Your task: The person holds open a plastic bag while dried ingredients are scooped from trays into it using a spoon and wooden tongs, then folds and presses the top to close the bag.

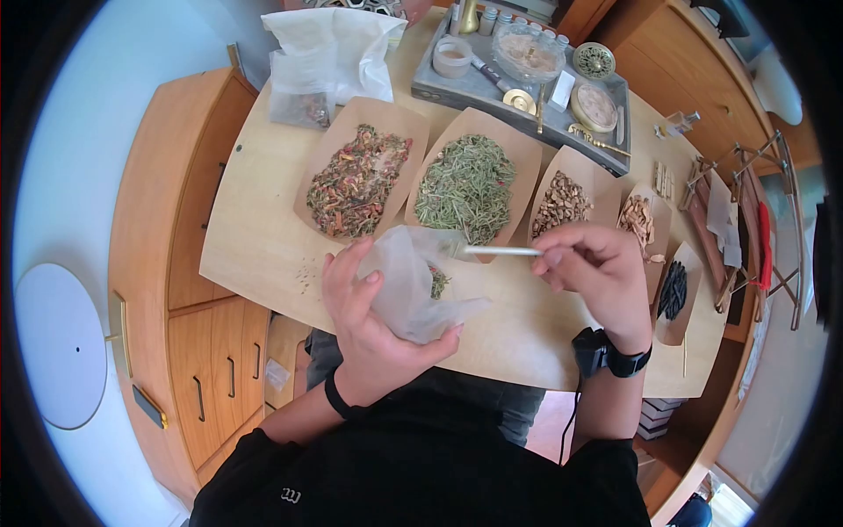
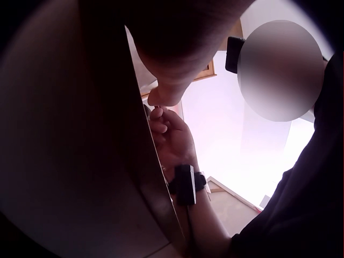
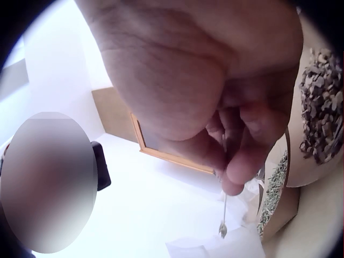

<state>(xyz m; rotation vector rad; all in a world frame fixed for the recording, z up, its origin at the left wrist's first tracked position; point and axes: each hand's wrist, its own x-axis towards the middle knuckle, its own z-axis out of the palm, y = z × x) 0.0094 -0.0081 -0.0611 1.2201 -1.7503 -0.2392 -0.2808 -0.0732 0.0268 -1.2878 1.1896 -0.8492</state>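
Observation:
My left hand (image 1: 373,329) holds a translucent white pouch (image 1: 408,307), fingers on its far side and thumb along its near edge. The pouch gapes to the right, with a little green dried herb (image 1: 438,281) showing inside. With thumb and fingertips my right hand (image 1: 601,277) pinches a thin, pale spoon-like stick (image 1: 500,251). Its tip points left over the pouch's mouth. In the right wrist view a small bit of herb sits at the tip of the stick (image 3: 223,215). Just beyond both hands lies a paper tray (image 1: 505,140) of green dried herb.
Another paper tray (image 1: 418,119) holds reddish-brown mixed herbs. To the right are trays of brown chopped pieces (image 1: 562,200), pale slices (image 1: 638,220) and dark sticks (image 1: 673,288). A grey tray (image 1: 421,92) with jars stands behind. Plastic bags (image 1: 329,53) lie back left; a wooden rack (image 1: 746,176) stands right.

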